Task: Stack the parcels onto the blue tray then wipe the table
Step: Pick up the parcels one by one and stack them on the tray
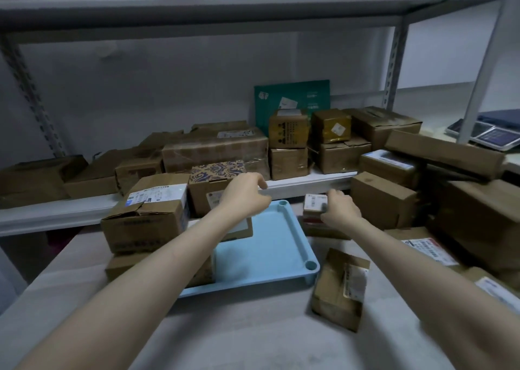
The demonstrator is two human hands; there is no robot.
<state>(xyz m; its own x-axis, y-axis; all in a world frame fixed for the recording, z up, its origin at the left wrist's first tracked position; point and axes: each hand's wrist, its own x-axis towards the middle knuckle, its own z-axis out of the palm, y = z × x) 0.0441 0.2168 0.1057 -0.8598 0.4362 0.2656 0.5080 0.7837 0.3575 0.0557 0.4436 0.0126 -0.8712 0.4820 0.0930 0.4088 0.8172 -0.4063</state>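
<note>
Right hand [342,210] grips the small labelled parcel [314,202], fingers curled over its near edge. The parcel tops a short stack just beside the far right corner of the blue tray [281,246]; it's not on the tray yet. Left hand [244,198] hovers over the tray's far end, fingers loosely curled, pinching nothing.

Handling, my read: small cardboard box, probably light and stiff, fine for a one-hand grip across its short sides. Tape may be slick, so take the edges.
Dented carton [340,285] on the table [253,330] right of the tray: looks soft, support from below.
Big carton [143,215] at the tray's left side: two hands, low corners.

Writing: white shipping labels with barcodes on the small parcel and big carton, print too blurred to read. Green mailer [292,99] at the shelf back has white marks, illegible.
</note>
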